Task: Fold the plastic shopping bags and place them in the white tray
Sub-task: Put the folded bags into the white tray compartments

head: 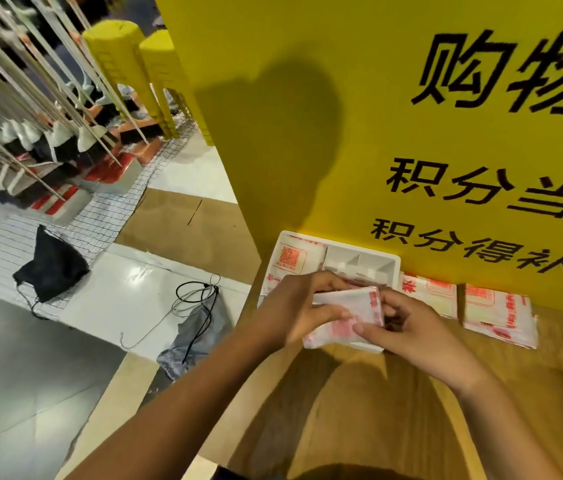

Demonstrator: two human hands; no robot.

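A folded white plastic bag with red print (346,315) is held over the near part of the white tray (391,263). My left hand (302,306) grips its left side, thumb on top. My right hand (411,327) pinches its right edge, fingers curled. Another folded bag (295,259) lies in the tray's left compartment. The tray's right compartments show bare white dividers. To the right of the tray, two folded bags (429,297) (496,315) lie on the wooden counter (394,410).
A tall yellow sign (394,116) with black characters stands right behind the tray. The counter's left edge drops to the shop floor, where a black drawstring bag (50,265) and a grey one (193,336) lie. Yellow stools (141,74) and brooms stand farther left.
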